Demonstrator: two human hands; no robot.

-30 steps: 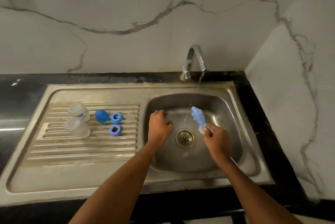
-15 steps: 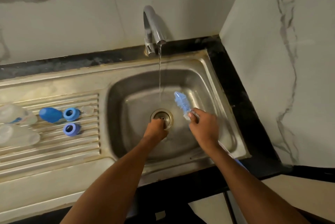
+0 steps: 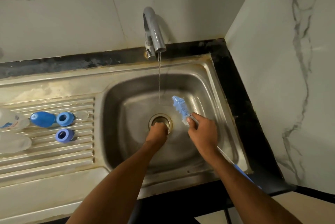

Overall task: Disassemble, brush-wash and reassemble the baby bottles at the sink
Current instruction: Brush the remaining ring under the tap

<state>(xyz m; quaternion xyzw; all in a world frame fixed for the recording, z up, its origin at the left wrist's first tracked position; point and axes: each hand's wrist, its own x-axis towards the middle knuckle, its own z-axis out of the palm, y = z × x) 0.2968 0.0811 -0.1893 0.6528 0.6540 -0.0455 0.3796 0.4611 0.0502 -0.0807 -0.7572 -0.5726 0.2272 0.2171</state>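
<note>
My right hand (image 3: 203, 131) grips the bottle brush just below its blue bristle head (image 3: 178, 105), which points up and left beside the water stream. The blue handle end (image 3: 243, 173) sticks out behind my wrist. My left hand (image 3: 158, 132) is curled into a fist over the drain (image 3: 169, 119), with a small pale clear piece barely showing at the fingertips. On the drainboard lie two clear bottles (image 3: 12, 120) (image 3: 14, 144), a blue cap (image 3: 42, 119), two blue rings (image 3: 64, 119) (image 3: 63, 135) and a clear nipple (image 3: 82, 115).
The tap (image 3: 153, 31) runs a thin stream into the steel basin (image 3: 126, 96). A black counter edge (image 3: 241, 107) and marble wall close off the right side. The ribbed drainboard (image 3: 54, 154) stretches to the left.
The view has tilted down and moved right. My left hand has gone from the basin's left side to the drain and closed. The brush stays in my right hand.
</note>
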